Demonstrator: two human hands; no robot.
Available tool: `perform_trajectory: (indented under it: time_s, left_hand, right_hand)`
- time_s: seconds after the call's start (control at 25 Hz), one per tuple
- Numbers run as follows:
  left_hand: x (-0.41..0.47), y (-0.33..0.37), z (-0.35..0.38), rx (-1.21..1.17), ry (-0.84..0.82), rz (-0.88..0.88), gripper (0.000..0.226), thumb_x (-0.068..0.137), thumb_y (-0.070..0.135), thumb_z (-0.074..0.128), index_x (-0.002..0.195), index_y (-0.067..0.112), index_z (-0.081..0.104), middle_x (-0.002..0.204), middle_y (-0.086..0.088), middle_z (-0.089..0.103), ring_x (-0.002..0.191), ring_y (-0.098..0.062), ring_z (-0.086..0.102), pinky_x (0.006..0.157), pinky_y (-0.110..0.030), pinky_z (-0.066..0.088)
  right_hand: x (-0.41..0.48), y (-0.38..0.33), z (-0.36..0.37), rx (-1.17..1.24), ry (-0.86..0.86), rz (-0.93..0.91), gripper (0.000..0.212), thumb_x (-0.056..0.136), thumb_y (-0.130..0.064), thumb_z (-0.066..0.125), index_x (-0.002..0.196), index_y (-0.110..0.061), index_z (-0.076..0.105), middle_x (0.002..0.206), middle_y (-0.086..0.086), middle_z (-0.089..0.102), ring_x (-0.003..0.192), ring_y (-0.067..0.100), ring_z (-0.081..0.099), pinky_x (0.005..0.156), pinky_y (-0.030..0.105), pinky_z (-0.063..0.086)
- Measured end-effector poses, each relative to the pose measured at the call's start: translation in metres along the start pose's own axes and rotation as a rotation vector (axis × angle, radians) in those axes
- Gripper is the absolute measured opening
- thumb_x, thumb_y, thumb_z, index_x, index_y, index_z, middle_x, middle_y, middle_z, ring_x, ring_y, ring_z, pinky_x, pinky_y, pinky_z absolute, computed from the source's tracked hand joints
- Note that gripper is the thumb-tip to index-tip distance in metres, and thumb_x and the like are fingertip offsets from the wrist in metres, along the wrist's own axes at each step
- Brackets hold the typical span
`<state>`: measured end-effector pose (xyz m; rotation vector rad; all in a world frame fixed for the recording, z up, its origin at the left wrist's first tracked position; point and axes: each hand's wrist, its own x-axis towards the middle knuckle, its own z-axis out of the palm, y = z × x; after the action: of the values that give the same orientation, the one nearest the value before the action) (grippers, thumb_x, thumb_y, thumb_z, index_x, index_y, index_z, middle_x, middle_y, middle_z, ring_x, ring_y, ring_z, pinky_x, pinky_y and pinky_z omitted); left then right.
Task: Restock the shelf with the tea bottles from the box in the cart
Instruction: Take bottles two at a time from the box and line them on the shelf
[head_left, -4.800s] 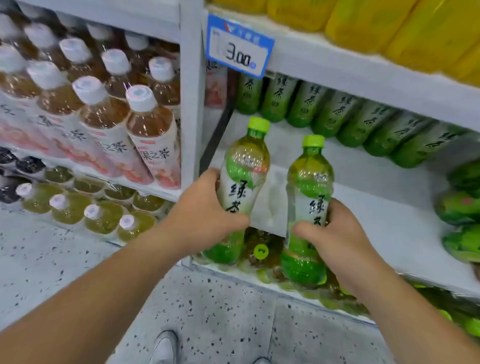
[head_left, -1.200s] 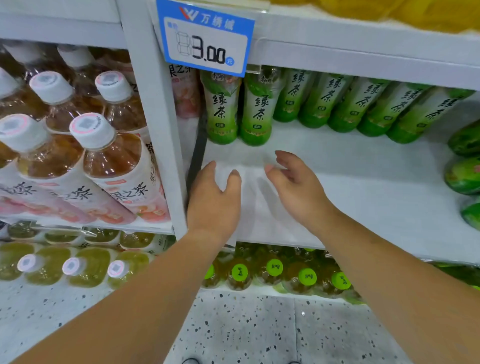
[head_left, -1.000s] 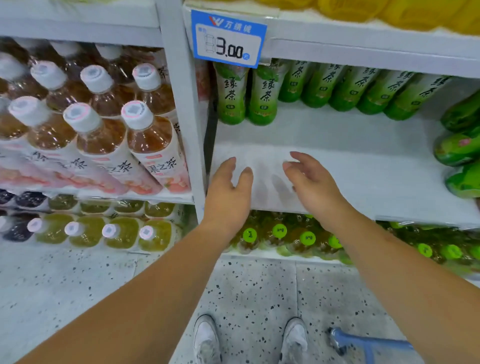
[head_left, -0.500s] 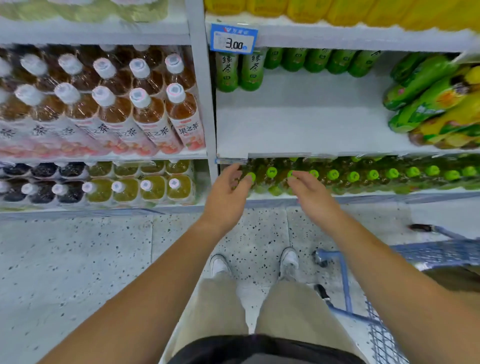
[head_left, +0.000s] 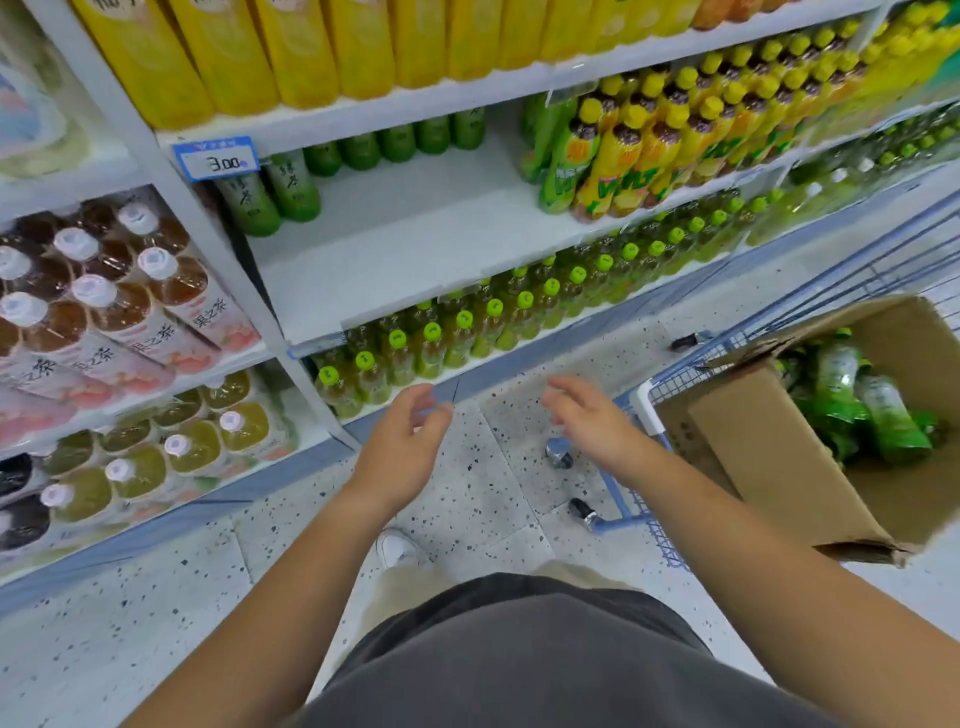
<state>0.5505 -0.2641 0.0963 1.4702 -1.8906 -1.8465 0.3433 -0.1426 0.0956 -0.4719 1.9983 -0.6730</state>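
Barely started, probably: few tea bottles (head_left: 270, 195) are stood far back on the shelf (head_left: 415, 244), loads are left in the box (head_left: 769, 457) in the cart (head_left: 644, 395). Nothing is held by left hand (head_left: 402, 447) or right hand (head_left: 592, 421), fingers (head_left: 423, 405) loose.

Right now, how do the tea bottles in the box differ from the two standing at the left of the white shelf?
Pose: the two shelf bottles stand upright, side by side; the box bottles lie tilted in a loose heap.
Place: the shelf bottles sit on the white shelf just below the price tag; the box bottles are inside the cardboard box in the cart.
Shared: both have green labels.
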Motion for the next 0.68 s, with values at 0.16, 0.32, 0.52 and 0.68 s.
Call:
perform_trajectory:
  time_s: [0.16, 0.32, 0.52, 0.68]
  left_hand:
    - [-0.016, 0.028, 0.058, 0.051, -0.067, 0.079, 0.047, 0.103, 0.042, 0.052, 0.145, 0.024, 0.048, 0.141, 0.011, 0.053, 0.125, -0.007, 0.051, 0.100, -0.027, 0.038]
    - [-0.038, 0.066, 0.138, 0.100, -0.112, 0.144, 0.043, 0.104, 0.041, 0.051, 0.143, 0.025, 0.050, 0.134, 0.015, 0.052, 0.122, -0.005, 0.050, 0.096, -0.024, 0.036]
    - [-0.064, 0.104, 0.240, 0.144, -0.185, 0.170, 0.042, 0.105, 0.043, 0.049, 0.143, 0.028, 0.049, 0.131, 0.017, 0.049, 0.121, -0.005, 0.048, 0.096, -0.026, 0.035]
    - [-0.070, 0.131, 0.308, 0.146, -0.254, 0.173, 0.043, 0.104, 0.044, 0.049, 0.144, 0.028, 0.050, 0.134, 0.015, 0.050, 0.121, -0.005, 0.048, 0.098, -0.028, 0.037]
  right_hand:
    - [-0.033, 0.030, -0.055, 0.080, 0.070, -0.019, 0.050, 0.105, -0.048, 0.045, 0.151, -0.028, 0.042, 0.150, -0.002, 0.050, 0.130, 0.024, 0.055, 0.107, 0.047, 0.047]
    - [-0.068, 0.084, -0.122, 0.190, 0.156, -0.057, 0.048, 0.103, -0.050, 0.048, 0.146, -0.028, 0.048, 0.148, -0.003, 0.052, 0.133, 0.022, 0.053, 0.113, 0.048, 0.043]
    - [-0.099, 0.158, -0.202, 0.293, 0.309, -0.072, 0.050, 0.102, -0.047, 0.051, 0.147, -0.024, 0.049, 0.139, -0.007, 0.052, 0.127, 0.020, 0.055, 0.109, 0.041, 0.045]
    - [-0.115, 0.199, -0.257, 0.305, 0.312, -0.014, 0.051, 0.106, -0.046, 0.044, 0.151, -0.023, 0.044, 0.142, -0.003, 0.051, 0.129, 0.019, 0.052, 0.097, 0.033, 0.043]
